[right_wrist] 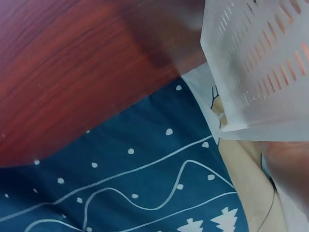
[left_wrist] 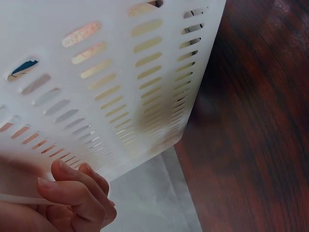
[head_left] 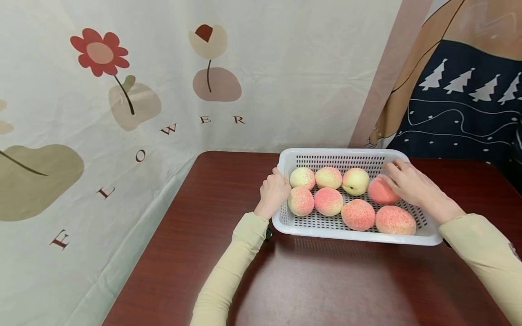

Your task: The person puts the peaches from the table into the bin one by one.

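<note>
A white slotted plastic basket holds several peaches, yellow to pink-red, in two rough rows. My left hand grips the basket's left rim; in the left wrist view its curled fingers lie against the outside of the slotted wall. Over the basket's right end, my right hand reaches inside, its fingers curved about a red peach at the end of the back row. That hand partly covers the peach. From the right wrist camera, the basket wall hides most of the right hand.
The basket is over a dark red-brown wooden table, near its back edge. Behind hangs a pale cloth with printed flowers and letters. Dark blue printed fabric with white trees hangs at the back right.
</note>
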Motion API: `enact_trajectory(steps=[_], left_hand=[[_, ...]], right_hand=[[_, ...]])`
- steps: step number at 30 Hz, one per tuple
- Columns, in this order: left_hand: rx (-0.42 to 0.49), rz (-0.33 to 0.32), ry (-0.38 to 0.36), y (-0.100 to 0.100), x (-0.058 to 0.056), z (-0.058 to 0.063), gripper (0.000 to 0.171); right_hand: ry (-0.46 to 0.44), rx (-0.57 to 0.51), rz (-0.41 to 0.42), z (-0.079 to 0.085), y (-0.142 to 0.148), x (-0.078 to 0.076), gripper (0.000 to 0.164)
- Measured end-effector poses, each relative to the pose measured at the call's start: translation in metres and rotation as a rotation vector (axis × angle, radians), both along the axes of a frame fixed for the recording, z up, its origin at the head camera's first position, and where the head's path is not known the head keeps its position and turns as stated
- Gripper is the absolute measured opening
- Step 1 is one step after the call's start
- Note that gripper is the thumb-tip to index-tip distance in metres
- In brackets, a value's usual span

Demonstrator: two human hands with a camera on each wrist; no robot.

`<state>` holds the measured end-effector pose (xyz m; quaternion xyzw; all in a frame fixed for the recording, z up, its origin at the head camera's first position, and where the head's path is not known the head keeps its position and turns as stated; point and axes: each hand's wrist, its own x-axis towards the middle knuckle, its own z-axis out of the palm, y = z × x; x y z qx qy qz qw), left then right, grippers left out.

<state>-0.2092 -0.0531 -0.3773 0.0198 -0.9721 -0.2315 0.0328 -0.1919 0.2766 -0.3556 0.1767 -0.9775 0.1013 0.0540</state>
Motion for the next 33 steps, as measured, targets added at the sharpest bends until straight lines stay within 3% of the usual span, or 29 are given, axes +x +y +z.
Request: enact_trajectory(steps=[9,22,33], left_hand=[[-0.007,-0.002,0.004,-0.001,0.0,0.0,0.032],[-0.014,0.006,0.006,-0.002,-0.002,0.0,0.031],[0.069,0.018,-0.022,-0.007,-0.004,0.0,0.039]], right_hand=[[0.012,-0.017,0.005,-0.009,0.002,0.001,0.032],[0.035,-0.048,0.001,-0.009,-0.001,0.002,0.03],[0.124,-0.104,-0.005,0.007,-0.011,0.009,0.026]])
